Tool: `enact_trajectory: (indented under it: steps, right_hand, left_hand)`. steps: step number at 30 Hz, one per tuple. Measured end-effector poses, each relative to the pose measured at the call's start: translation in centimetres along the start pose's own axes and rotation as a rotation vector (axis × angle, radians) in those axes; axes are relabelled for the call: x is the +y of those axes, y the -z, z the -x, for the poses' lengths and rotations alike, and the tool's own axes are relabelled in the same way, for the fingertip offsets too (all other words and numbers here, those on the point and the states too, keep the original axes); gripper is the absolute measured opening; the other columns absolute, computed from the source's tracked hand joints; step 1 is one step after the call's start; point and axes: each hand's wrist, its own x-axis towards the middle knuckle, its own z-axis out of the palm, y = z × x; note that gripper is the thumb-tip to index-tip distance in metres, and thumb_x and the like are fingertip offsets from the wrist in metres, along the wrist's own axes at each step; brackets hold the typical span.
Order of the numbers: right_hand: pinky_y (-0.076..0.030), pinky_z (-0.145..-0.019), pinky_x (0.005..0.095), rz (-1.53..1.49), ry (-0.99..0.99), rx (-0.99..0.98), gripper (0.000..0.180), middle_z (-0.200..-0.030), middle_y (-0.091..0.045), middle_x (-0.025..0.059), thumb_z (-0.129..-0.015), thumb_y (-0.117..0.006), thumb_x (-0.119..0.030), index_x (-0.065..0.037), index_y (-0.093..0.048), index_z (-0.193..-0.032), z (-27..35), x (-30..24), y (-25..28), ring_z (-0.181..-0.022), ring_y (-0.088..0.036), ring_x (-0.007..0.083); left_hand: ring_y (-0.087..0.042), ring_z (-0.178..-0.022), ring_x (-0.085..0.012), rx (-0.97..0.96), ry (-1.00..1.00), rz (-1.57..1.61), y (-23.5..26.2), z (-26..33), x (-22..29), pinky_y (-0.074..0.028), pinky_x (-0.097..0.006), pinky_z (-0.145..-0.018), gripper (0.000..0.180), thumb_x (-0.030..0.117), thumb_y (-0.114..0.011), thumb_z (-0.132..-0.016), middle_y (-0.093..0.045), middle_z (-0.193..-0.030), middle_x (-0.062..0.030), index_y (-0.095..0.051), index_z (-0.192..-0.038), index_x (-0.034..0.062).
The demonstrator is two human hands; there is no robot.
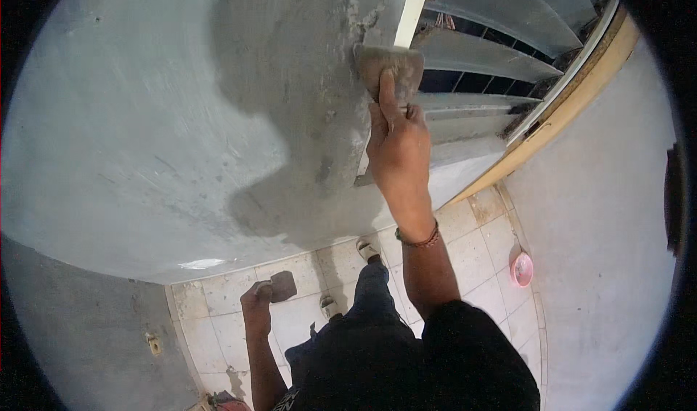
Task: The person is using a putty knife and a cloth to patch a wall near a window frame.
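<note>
My right hand (401, 149) is raised to the grey wall (145, 106), closed round a putty knife (369, 62), with its index finger stretched along the broad, stained blade. The blade lies at the edge between the wall and the louvre window (501, 51), over the lower part of a pale frame strip (414, 8). Rough, chipped plaster shows just above it. Lower down, away from the wall, my left hand (255, 306) grips a second putty knife (284, 286); its greyish-brown blade points right. Most of both handles is hidden by my fingers.
Below lies a white tiled floor (465, 258), where my feet stand close to the wall. A pink bowl (521, 271) sits by the right-hand wall (602, 215). An electrical socket (154, 344) is on the left wall, with partly seen reddish things (229, 404) beneath.
</note>
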Motion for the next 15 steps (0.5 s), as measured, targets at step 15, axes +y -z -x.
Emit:
enact_trajectory:
  steps: [15]
  right_hand:
    - [-0.051, -0.06, 0.0446, -0.002, 0.018, 0.054, 0.047, -0.103, -0.05, 0.0361, -0.087, -0.055, -0.013, -0.012, -0.044, -0.132, -1.5, -0.6, 0.6, -0.077, -0.059, 0.0466]
  left_hand:
    - [-0.05, -0.077, -0.0098, 0.034, 0.034, 0.121, 0.0, 0.0, 0.6, -0.041, -0.025, -0.072, 0.017, 0.014, -0.055, -0.088, -0.059, -0.082, 0.0009, -0.062, -0.092, -0.0009]
